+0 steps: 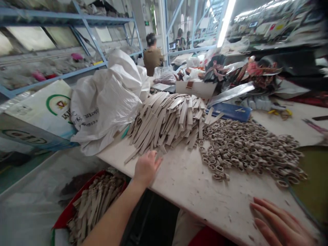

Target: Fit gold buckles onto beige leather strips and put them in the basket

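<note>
My left hand (146,168) is at the near edge of a heap of flat beige-grey strips (166,118). Its thumb and forefinger are apart, and the other fingers are partly hidden behind the hand. One strip end stands up just beyond the fingertips, and I see nothing gripped. At the lower right, my right hand (278,222) is open over the table (189,184), fingers stretched out. Between the hands and farther back lies a wide pile of small beige-grey loops (246,147), bent into rings.
Below on the left, a red-rimmed container (64,212) holds bundled strips. A white sack (107,102) and a printed bag (38,112) stand left of the heap. A blue sheet (230,112) lies behind the loops. An olive round-edged surface (314,181) is at right. A person (153,56) is farther back.
</note>
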